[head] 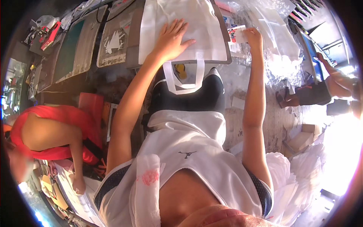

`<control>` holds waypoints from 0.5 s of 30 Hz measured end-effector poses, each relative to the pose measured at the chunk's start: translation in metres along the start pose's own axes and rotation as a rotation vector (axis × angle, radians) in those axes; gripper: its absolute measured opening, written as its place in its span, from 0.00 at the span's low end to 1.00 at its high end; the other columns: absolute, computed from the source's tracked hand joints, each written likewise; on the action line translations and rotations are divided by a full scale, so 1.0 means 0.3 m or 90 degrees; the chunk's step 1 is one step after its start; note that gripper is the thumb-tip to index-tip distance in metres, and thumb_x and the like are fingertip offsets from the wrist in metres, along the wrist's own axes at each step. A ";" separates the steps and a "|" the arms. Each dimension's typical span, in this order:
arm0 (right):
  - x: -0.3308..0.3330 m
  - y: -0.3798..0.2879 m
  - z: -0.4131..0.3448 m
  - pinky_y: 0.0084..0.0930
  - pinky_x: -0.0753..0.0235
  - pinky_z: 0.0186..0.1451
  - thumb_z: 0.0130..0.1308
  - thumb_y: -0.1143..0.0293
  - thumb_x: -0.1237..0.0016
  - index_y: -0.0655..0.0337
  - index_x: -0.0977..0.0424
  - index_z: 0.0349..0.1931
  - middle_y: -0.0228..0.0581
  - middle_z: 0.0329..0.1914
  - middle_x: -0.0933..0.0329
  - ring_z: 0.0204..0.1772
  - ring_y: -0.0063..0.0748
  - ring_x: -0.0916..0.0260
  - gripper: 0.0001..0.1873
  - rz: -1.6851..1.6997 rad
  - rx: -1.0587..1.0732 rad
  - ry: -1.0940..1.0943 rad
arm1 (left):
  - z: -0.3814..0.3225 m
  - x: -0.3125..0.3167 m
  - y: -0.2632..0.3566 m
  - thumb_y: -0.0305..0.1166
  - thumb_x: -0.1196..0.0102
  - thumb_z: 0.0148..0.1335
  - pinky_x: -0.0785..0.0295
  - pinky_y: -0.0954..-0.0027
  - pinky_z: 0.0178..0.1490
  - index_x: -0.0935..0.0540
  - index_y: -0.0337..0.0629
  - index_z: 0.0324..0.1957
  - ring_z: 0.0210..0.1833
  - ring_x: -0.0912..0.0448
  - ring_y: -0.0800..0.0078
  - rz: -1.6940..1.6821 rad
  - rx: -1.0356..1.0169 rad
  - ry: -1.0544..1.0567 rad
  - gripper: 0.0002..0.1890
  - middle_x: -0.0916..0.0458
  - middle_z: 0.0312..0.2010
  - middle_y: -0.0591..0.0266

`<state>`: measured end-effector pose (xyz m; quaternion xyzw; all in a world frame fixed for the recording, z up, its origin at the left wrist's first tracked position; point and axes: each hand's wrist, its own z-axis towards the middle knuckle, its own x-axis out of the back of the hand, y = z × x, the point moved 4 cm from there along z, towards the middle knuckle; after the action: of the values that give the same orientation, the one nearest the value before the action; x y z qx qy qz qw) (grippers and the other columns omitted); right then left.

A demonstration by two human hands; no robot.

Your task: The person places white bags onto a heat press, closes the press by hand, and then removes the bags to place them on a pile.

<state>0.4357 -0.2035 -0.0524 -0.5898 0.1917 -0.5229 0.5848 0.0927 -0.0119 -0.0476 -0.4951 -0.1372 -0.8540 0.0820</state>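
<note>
A white fabric tote bag lies spread over a dark flat board in front of me. Its loop handle hangs down past the near edge, above my lap. On the upper part of the bag, my left hand rests palm down with fingers spread. To the right of the board, my right hand pinches a small white sheet bearing red and dark printing. The sheet's left end is close to the board's edge; I cannot tell if they touch.
Flat worn boards stand to the left, one with a green patch. Clear plastic wrapping and white fabric lie at right. A person in red bends at left; another person stands far right, near an open cardboard box.
</note>
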 end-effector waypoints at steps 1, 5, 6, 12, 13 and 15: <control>0.001 0.029 -0.006 0.31 0.22 0.46 0.62 0.62 0.39 0.60 0.13 0.43 0.41 0.36 0.12 0.39 0.33 0.17 0.14 -0.049 -0.009 0.005 | 0.000 -0.004 0.002 0.61 0.49 0.77 0.53 0.44 0.85 0.35 0.40 0.79 0.86 0.46 0.51 0.004 0.002 0.004 0.42 0.40 0.83 0.49; -0.012 0.173 -0.048 0.36 0.19 0.49 0.61 0.61 0.38 0.56 0.12 0.42 0.44 0.37 0.11 0.43 0.41 0.13 0.13 -0.167 -0.051 0.055 | -0.005 -0.015 0.004 0.61 0.49 0.76 0.53 0.45 0.86 0.35 0.42 0.80 0.86 0.45 0.54 0.013 -0.007 0.033 0.41 0.40 0.82 0.51; -0.023 0.192 -0.059 0.38 0.19 0.50 0.61 0.60 0.38 0.56 0.12 0.42 0.44 0.37 0.11 0.44 0.43 0.13 0.13 -0.192 -0.051 0.070 | -0.009 -0.012 0.003 0.61 0.49 0.76 0.52 0.45 0.86 0.35 0.42 0.80 0.86 0.44 0.54 0.017 -0.007 0.035 0.42 0.39 0.82 0.52; -0.052 0.198 -0.069 0.42 0.17 0.55 0.60 0.58 0.35 0.55 0.15 0.39 0.44 0.41 0.10 0.48 0.48 0.12 0.13 -0.210 -0.037 0.172 | -0.009 -0.005 0.003 0.60 0.48 0.76 0.51 0.46 0.86 0.34 0.42 0.79 0.85 0.42 0.54 0.030 -0.014 0.042 0.41 0.37 0.82 0.52; -0.066 0.181 -0.075 0.42 0.17 0.55 0.60 0.58 0.35 0.55 0.15 0.40 0.44 0.42 0.11 0.49 0.49 0.13 0.13 -0.205 -0.036 0.180 | -0.011 -0.003 0.000 0.60 0.48 0.76 0.51 0.46 0.85 0.33 0.42 0.79 0.85 0.42 0.54 0.037 -0.013 0.039 0.41 0.37 0.81 0.52; -0.079 0.162 -0.078 0.44 0.17 0.56 0.62 0.59 0.36 0.55 0.17 0.41 0.46 0.44 0.11 0.50 0.52 0.13 0.13 -0.219 -0.039 0.190 | -0.010 -0.003 -0.001 0.60 0.48 0.76 0.50 0.46 0.85 0.33 0.42 0.79 0.85 0.42 0.54 0.046 -0.016 0.041 0.40 0.37 0.81 0.52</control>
<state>0.4258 -0.2070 -0.1103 -0.5473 0.1887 -0.6903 0.4340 0.0907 -0.0126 -0.0498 -0.4732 -0.1057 -0.8676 0.1105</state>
